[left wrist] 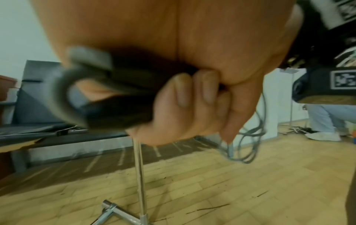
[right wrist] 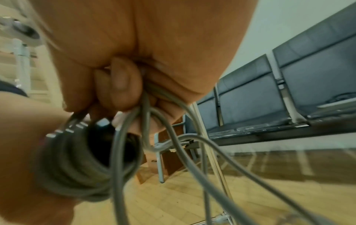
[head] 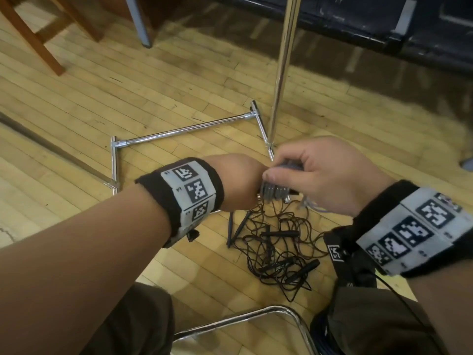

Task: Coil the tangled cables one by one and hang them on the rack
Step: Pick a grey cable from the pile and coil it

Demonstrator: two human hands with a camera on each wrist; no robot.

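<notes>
Grey cable [head: 275,192] is wound in tight loops around the left hand [head: 235,183], whose fingers [left wrist: 181,91] curl closed over the coil. Touching it from the right, the right hand [head: 325,175] has its fingers [right wrist: 123,85] curled on the loose grey strands that hang below it. On the wooden floor [head: 128,98] just near of both hands lies a tangle of thin black cables [head: 279,249]. Beyond stands the chrome rack [head: 279,73], its upright pole rising from a base of tubes lying on the floor.
</notes>
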